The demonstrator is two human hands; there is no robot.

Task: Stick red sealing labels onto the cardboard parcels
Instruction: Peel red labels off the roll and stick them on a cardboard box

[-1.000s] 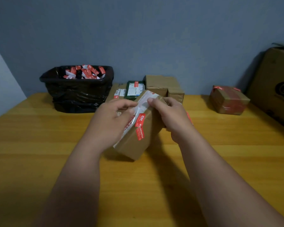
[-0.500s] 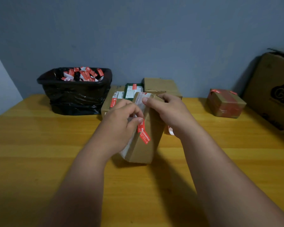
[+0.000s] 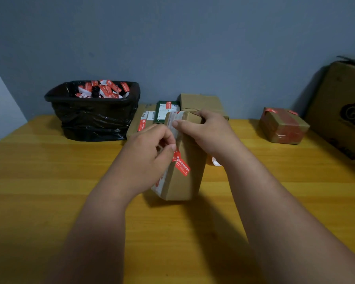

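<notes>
A brown cardboard parcel stands on end in the middle of the wooden table. My right hand grips its top, thumb on the front edge, fingers over the far side. A red sealing label lies folded across the parcel's near corner edge. My left hand has its fingers curled and pinches the upper end of that label against the parcel's left face, which carries a white shipping sticker, mostly hidden by the hand.
A black bin lined with a bag holds several red and white label scraps at back left. Other parcels sit behind, a taped one at right, a large carton at far right.
The parcel has been turned from tilted to nearly upright. My left hand slid down its left face and now pinches the red label at the corner edge.
</notes>
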